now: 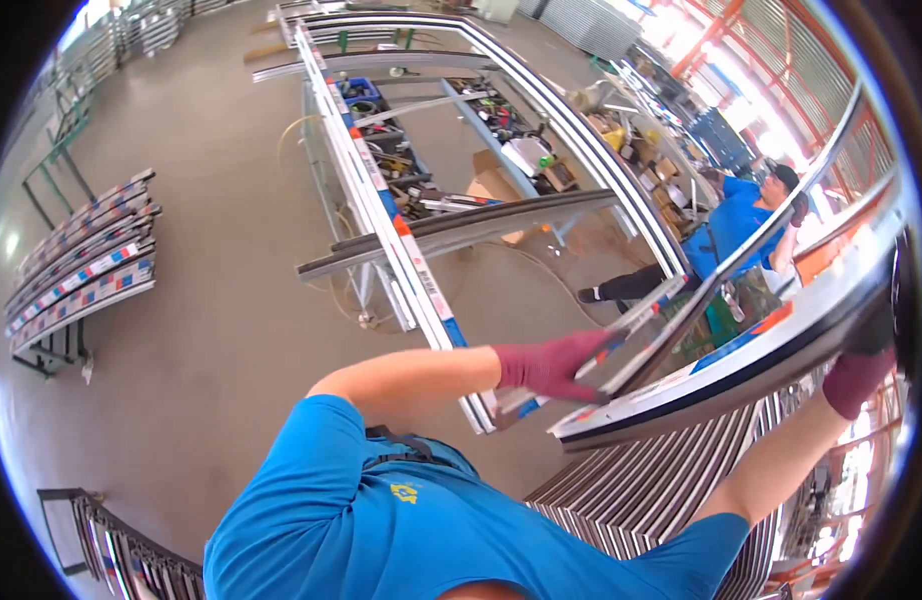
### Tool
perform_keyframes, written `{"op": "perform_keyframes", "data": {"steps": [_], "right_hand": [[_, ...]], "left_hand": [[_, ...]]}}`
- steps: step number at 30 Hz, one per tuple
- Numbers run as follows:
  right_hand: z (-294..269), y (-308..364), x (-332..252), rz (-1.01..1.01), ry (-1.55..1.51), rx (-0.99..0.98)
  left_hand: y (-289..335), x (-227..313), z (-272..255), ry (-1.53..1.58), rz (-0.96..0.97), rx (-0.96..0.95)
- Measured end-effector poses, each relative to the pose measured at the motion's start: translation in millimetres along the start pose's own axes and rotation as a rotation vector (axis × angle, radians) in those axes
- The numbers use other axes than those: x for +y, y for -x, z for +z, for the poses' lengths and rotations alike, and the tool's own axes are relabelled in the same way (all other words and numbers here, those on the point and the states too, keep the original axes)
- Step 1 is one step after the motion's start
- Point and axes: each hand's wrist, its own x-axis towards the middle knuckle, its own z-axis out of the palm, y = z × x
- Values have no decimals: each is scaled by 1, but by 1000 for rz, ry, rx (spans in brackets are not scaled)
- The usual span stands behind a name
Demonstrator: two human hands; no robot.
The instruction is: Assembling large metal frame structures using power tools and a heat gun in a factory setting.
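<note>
My left hand (551, 365) in its maroon glove clamps the near end of the glazed aluminium window frame (741, 350); my right hand (861, 365) grips its thick rail further along. I'd keep both grips level, since a co-worker (741, 225) steadies the far end beyond my grip.
</note>
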Motion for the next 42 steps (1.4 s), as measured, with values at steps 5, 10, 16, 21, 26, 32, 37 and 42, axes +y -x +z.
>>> {"op": "perform_keyframes", "data": {"steps": [5, 10, 16, 21, 26, 32, 37, 42], "right_hand": [[123, 15, -75, -229, 387, -262], [303, 65, -121, 345, -130, -382], [455, 135, -139, 469, 63, -550], [628, 160, -167, 482, -130, -806], [684, 236, -138, 579, 13, -1007], [777, 241, -148, 617, 121, -1100], [826, 249, -157, 667, 286, -1126], [878, 230, -162, 692, 510, -1165]], "left_hand": [[-34, 15, -194, 342, 195, 351], [-78, 33, -445, 443, 223, 504], [-99, 9, -662, 661, -383, 969], [60, -232, -781, 980, -383, 1232], [132, -324, -741, 1297, -524, 1130], [176, -392, -790, 1419, -481, 1128], [202, -426, -830, 1325, -653, 1005], [223, -428, -887, 1272, -886, 517]]}}
